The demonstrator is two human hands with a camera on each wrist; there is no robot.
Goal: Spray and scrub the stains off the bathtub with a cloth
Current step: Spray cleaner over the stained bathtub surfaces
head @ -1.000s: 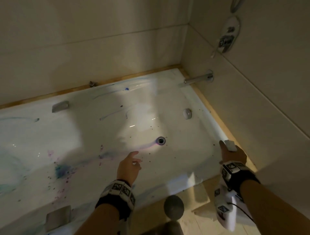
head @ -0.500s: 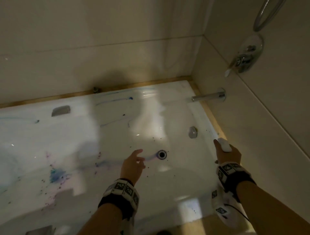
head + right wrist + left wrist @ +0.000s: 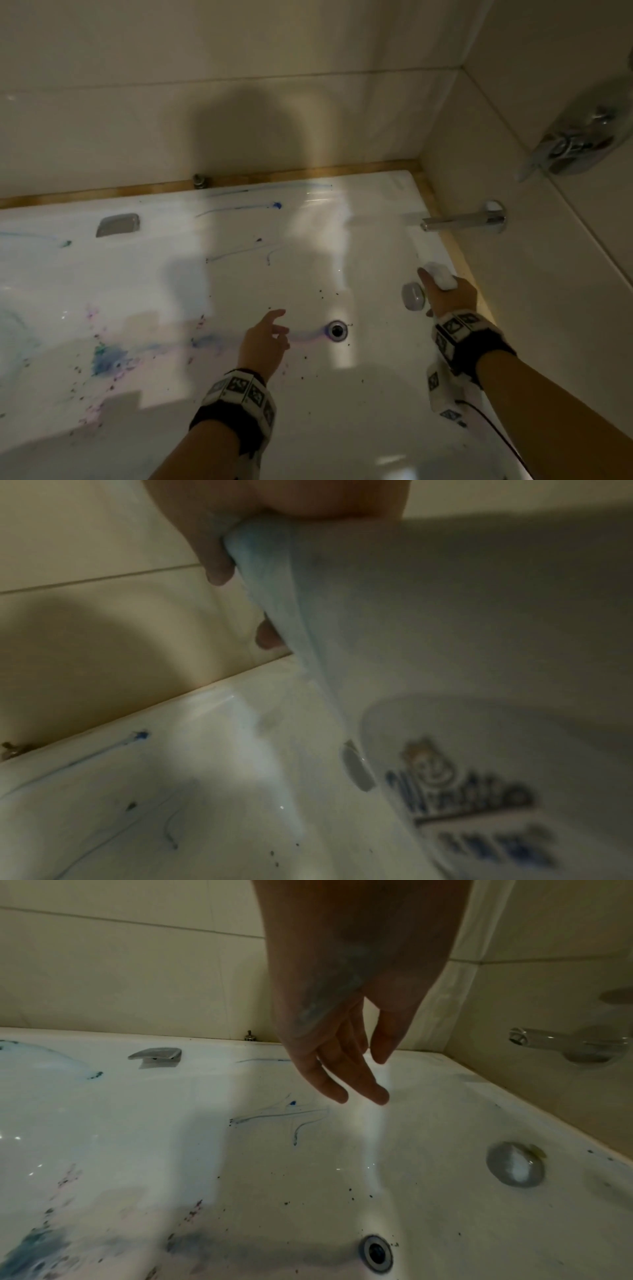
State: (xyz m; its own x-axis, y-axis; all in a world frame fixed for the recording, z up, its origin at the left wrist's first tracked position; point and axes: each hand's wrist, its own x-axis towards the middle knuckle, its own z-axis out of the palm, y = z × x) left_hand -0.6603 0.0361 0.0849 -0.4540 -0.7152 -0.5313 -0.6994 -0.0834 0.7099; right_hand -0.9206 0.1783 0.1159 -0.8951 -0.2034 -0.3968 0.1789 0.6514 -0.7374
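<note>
- Stains [image 3: 106, 358] lie on the tub [image 3: 376, 428] floor, blue and purple smears to your left of the drain [image 3: 338, 330], with thin blue streaks [image 3: 239, 207] on the far wall and dark specks scattered round the drain.
- Your right hand [image 3: 448, 301] grips a white bottle [image 3: 479, 669]; its top [image 3: 440, 274] pokes out above your fingers, and the label print is too blurred to read.
- You hold that bottle over the tub's right end, just beside the round metal knob [image 3: 413, 296] and below the spout [image 3: 462, 221].
- Your left hand [image 3: 265, 341] hangs over the tub floor just left of the drain, fingers [image 3: 363, 1080] straight and relaxed, holding nothing; a faint blue-grey smudge shows on the palm.
- A cloth does not show in any view.
- A metal handle [image 3: 118, 224] sits on the far wall of the tub, left of the streaks.
- Beige tile [image 3: 239, 85] rises behind, with your shadow across it, and a chrome valve [image 3: 582, 144] is on the right wall.
</note>
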